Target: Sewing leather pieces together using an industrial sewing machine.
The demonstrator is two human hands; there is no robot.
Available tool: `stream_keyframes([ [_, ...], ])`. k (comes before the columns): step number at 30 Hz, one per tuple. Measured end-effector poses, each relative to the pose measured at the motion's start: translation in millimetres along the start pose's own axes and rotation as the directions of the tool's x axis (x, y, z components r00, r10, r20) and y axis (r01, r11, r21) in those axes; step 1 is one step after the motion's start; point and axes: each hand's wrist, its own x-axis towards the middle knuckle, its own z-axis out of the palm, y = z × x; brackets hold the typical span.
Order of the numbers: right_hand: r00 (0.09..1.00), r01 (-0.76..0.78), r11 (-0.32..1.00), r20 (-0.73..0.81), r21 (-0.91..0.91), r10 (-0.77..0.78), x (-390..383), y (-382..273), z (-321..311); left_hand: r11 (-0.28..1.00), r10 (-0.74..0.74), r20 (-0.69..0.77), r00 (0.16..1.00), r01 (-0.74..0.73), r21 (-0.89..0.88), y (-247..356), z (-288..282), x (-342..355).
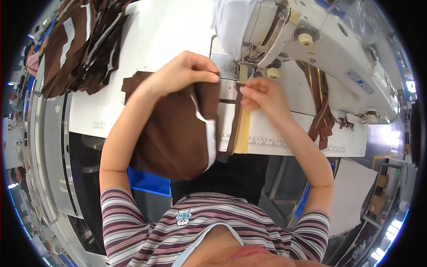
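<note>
My left hand pinches the upper right edge of a brown fabric piece between thumb and fingers. A white strip runs along that piece's right side, and its lower part hangs over the table's front edge. My right hand is closed on the upper end of a brown zipper with a gold-coloured tooth line. This zipper lies lengthwise just left of a yellow strip on the table. Both hands are just in front of the sewing machine's needle area, with a narrow gap between fabric and zipper.
The white sewing machine spans the back right. More brown zippers lie under its arm. A pile of brown fabric pieces rests at the back left. A printed ruler follows the table's front edge; a blue bin is below it.
</note>
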Motion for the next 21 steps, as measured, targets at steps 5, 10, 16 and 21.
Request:
stream_keyframes([
  [5,0.994,-0.044,0.986,-0.091,0.162,0.06,12,-3,5,0.99,0.025,-0.18,0.983,0.0,0.142,-23,31,19],
  [10,0.998,-0.065,0.992,-0.017,0.108,0.067,16,-5,0,0.971,0.011,-0.274,0.962,0.055,0.231,-10,42,19],
  [16,0.998,-0.06,0.995,0.02,0.075,0.058,19,-4,0,0.974,0.07,-0.316,0.946,0.003,0.226,-16,47,20],
  [21,0.998,0.017,0.993,-0.063,0.118,-0.01,19,-2,2,0.976,0.086,-0.318,0.944,-0.015,0.218,-20,48,22],
])
